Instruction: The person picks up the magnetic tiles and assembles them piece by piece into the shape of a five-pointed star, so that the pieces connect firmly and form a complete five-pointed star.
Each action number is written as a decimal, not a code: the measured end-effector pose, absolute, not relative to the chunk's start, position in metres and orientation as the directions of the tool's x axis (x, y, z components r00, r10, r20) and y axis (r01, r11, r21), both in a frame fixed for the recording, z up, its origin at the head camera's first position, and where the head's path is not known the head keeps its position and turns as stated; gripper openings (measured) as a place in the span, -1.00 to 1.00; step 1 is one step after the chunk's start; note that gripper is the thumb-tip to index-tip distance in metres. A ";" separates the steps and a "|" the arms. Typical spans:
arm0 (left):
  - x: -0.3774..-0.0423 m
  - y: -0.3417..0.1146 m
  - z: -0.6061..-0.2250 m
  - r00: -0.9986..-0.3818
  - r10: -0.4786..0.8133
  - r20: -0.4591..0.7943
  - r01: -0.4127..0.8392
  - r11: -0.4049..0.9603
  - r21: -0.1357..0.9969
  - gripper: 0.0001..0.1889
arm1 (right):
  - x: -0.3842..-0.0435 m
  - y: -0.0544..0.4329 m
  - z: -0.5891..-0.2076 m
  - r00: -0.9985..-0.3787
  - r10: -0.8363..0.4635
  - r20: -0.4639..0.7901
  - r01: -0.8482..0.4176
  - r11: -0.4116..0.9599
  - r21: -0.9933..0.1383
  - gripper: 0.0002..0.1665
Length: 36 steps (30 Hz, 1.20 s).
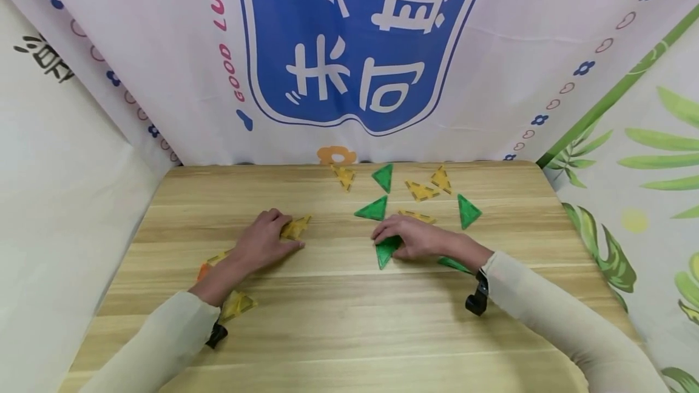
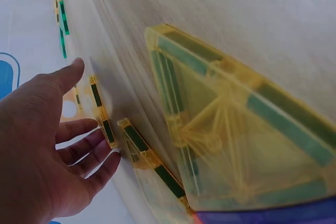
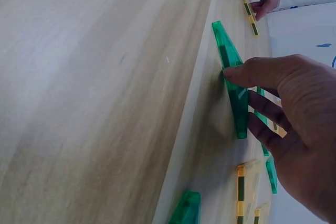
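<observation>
In the head view my left hand [image 1: 263, 240] rests beside a yellow triangular magnetic tile [image 1: 296, 228]. Its fingertips touch or nearly touch the tile's edge, while the thumb stands apart, as the left wrist view of the hand [image 2: 58, 145] and tile [image 2: 103, 114] shows. My right hand [image 1: 412, 237] pinches a green triangular magnetic tile [image 1: 385, 252]. In the right wrist view, the thumb of that hand [image 3: 299, 114] lies on the near edge of the green tile [image 3: 231, 80] and the fingers are on its far side. Part of this tile is hidden under the hand in the head view.
More green tiles [image 1: 374, 208] and yellow tiles [image 1: 420, 190] lie scattered toward the back and right of the wooden table [image 1: 338, 326]. By my left forearm are yellow tiles [image 1: 238, 305] and an orange piece [image 1: 203, 271]. A printed cloth [image 1: 207, 138] hangs behind the table.
</observation>
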State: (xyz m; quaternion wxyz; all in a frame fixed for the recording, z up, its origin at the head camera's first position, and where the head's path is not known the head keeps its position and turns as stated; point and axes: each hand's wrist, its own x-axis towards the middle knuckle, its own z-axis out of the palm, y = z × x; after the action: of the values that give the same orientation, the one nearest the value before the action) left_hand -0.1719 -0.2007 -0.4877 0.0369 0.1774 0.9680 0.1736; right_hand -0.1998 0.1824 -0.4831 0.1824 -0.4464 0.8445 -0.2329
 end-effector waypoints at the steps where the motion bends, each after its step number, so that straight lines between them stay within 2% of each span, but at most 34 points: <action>1: -0.173 -0.200 -0.488 -0.935 0.355 -0.008 0.331 0.878 0.346 -0.28 | -0.199 0.183 -0.483 -0.536 -0.838 -0.099 -0.673 0.495 -0.550 -0.48; 9: -0.176 -0.194 -0.490 -0.915 0.404 0.010 0.388 0.871 0.301 -0.42 | -0.191 0.184 -0.484 -0.561 -0.826 -0.059 -0.684 0.503 -0.529 -0.48; 15: -0.176 -0.191 -0.489 -0.879 0.476 0.021 0.462 0.840 0.286 -0.50 | -0.182 0.184 -0.488 -0.619 -0.784 -0.042 -0.643 0.536 -0.547 -0.46; 23: -0.174 -0.188 -0.485 -0.828 0.560 -0.038 0.511 0.780 0.362 -0.49 | -0.175 0.185 -0.493 -0.645 -0.764 0.006 -0.632 0.528 -0.567 -0.49; 26: -0.174 -0.188 -0.484 -0.816 0.576 -0.042 0.518 0.763 0.387 -0.45 | -0.175 0.187 -0.492 -0.633 -0.774 -0.015 -0.627 0.523 -0.577 -0.45; 31: -0.173 -0.190 -0.486 -0.862 0.505 -0.042 0.445 0.793 0.417 -0.31 | -0.180 0.191 -0.490 -0.577 -0.813 -0.080 -0.619 0.499 -0.607 -0.32; 36: -0.173 -0.192 -0.487 -0.884 0.466 -0.031 0.413 0.811 0.415 -0.25 | -0.183 0.195 -0.489 -0.533 -0.839 -0.107 -0.605 0.467 -0.645 -0.33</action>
State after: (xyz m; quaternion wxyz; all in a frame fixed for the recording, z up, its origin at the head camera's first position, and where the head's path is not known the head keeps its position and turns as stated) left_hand -0.1728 -0.1920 -0.4869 0.0658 0.2316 0.9492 0.2027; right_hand -0.1830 0.1948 -0.4891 0.2103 -0.4350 0.8302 -0.2782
